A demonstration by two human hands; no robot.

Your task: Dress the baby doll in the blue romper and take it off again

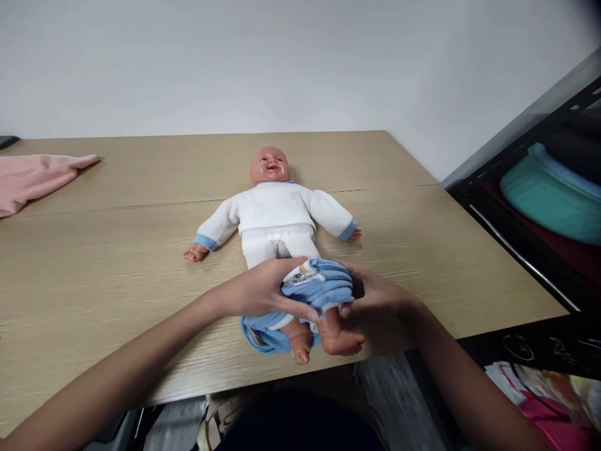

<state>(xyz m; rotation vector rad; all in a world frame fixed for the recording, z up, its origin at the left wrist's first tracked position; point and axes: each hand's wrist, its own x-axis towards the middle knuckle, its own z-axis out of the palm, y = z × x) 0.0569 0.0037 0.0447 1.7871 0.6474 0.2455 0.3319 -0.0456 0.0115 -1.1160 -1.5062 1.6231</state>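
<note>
A baby doll (277,210) lies on its back on the table, head toward the wall and feet toward me. It wears a white top with blue cuffs, and its upper legs are white. Bunched blue doll pants (323,288) sit around its lower legs, with both bare feet poking out below. My left hand (267,288) grips the bunched cloth from the left, its thumb across the front near the ankle. From the right, my right hand (370,291) holds the same cloth, thumb beside the ankle; its other fingers are partly hidden behind the fabric.
The wooden table (117,269) ends just below the doll's feet. A pink cloth (42,178) lies at the far left. On the right stands a dark shelf (521,244) with a teal item (549,194). Colourful packaging (554,401) sits lower right.
</note>
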